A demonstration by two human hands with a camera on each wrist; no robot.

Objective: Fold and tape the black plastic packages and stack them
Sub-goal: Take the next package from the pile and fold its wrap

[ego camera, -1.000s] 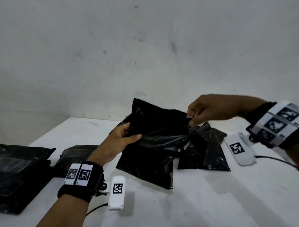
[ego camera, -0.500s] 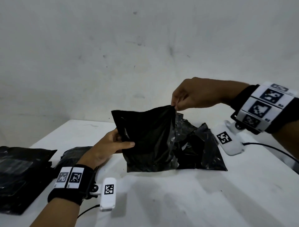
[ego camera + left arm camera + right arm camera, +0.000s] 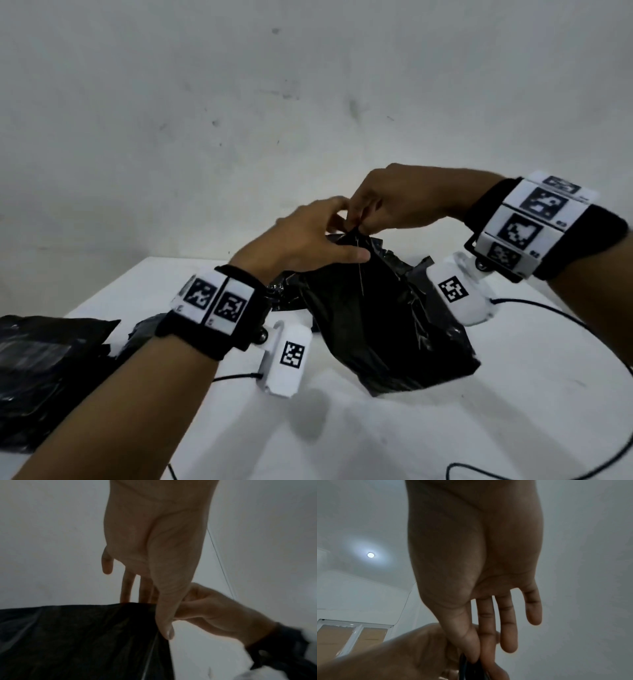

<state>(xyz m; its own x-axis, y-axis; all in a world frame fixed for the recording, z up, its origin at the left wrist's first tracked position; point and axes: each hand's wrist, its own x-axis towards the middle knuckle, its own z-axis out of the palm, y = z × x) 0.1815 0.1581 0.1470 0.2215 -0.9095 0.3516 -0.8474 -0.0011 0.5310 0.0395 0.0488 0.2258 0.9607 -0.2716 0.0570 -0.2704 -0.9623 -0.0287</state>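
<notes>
I hold a black plastic package (image 3: 376, 318) upright, its lower end just above the white table (image 3: 513, 394). My left hand (image 3: 342, 240) and right hand (image 3: 359, 222) meet at its top edge and both pinch it there. In the left wrist view my left hand (image 3: 154, 615) has its thumb on the front of the package (image 3: 85, 642) and its fingers behind, with the right hand (image 3: 214, 615) beside it. In the right wrist view my right hand (image 3: 474, 658) pinches a thin black edge (image 3: 462, 669) between thumb and forefinger, next to the left hand (image 3: 411, 649).
A pile of black packages (image 3: 41, 370) lies at the table's left edge. More crumpled black plastic (image 3: 404, 263) lies behind the held package. Thin black cables (image 3: 548, 308) run over the table on the right. A plain wall stands close behind.
My left hand has moved from the package's left side up to its top edge beside the right hand. The package now hangs upright and closer to me.
</notes>
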